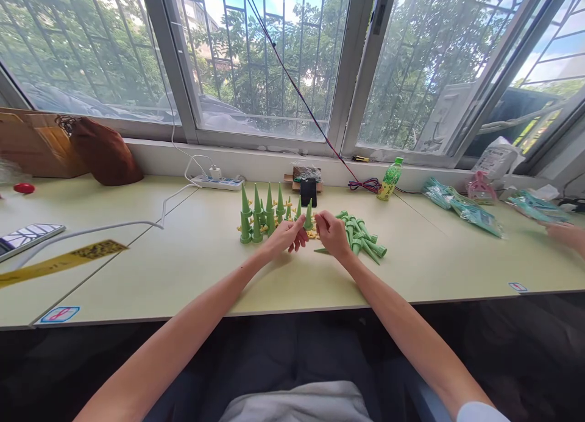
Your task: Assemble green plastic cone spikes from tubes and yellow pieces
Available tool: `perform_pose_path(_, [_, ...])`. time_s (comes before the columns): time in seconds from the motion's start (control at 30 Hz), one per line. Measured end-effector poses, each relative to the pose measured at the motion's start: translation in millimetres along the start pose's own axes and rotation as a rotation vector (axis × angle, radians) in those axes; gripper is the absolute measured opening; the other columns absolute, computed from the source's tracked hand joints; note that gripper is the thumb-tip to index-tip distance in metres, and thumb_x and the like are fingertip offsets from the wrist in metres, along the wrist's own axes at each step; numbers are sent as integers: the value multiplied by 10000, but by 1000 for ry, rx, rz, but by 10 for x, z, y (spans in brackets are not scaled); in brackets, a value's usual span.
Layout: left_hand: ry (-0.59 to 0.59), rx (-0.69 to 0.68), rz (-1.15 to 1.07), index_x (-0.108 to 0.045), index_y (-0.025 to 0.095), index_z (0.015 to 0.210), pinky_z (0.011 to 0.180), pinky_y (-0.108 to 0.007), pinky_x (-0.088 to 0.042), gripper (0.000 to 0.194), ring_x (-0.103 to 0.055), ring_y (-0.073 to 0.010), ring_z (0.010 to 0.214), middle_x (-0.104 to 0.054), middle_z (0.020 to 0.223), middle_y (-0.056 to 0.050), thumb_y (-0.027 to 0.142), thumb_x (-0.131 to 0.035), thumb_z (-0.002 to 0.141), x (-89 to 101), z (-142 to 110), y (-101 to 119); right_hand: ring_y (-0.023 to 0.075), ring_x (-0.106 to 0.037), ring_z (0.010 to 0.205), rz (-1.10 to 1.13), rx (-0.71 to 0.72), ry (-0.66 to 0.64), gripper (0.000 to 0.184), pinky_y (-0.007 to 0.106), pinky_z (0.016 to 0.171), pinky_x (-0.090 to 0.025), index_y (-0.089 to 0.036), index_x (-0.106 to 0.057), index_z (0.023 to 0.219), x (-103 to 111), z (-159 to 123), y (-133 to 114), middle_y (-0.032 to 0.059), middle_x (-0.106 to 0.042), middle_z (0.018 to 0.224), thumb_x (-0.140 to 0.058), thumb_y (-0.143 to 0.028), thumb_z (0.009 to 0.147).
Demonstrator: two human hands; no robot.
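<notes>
Forearms (196, 326) nearest, converging on one green spike (309, 212), upright between both hands, right end of the standing spikes (270, 220). Left hand (291, 234) loosely curled, right hand (332, 232) bunched; can't tell if either pinches it. I'd steady its base, keep it vertical. Loose spikes (359, 233) right, black phone (308, 193) behind.

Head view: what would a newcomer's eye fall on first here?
Likely the upright green cones clustered mid-table, beyond the left hand. Next, the loose heap of cones lying to the right of the right hand. Then perhaps the bottle standing behind that heap, near the wall.
</notes>
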State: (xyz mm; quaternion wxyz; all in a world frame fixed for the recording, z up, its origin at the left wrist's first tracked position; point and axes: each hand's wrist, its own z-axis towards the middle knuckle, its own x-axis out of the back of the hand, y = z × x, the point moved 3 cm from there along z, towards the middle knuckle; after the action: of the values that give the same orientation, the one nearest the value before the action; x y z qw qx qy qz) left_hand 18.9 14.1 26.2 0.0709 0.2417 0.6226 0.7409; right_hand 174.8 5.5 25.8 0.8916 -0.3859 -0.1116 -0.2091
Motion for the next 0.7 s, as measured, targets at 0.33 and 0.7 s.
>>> perform_pose_path(0.33, [-49,90,-111,-706,71,727,403,-221,-321,761,-513,-106,462,-674,692,-130,797,-484,792,15,-22,3,98,-381,508,45,37,-27,355,230,536,-343,-205,-472,707,2,-5,-12,-42,-453,569,-423,-424,982])
perform_pose_path(0.7, [-63,31,-85,-698,102,843,416,-210,-355,629,-536,-96,528,-664,822,-104,718,-582,798,36,-15,-13,105,-360,521,24,12,-30,366,238,545,-327,-207,-469,723,0,1,24,-45,-426,562,-402,-458,980])
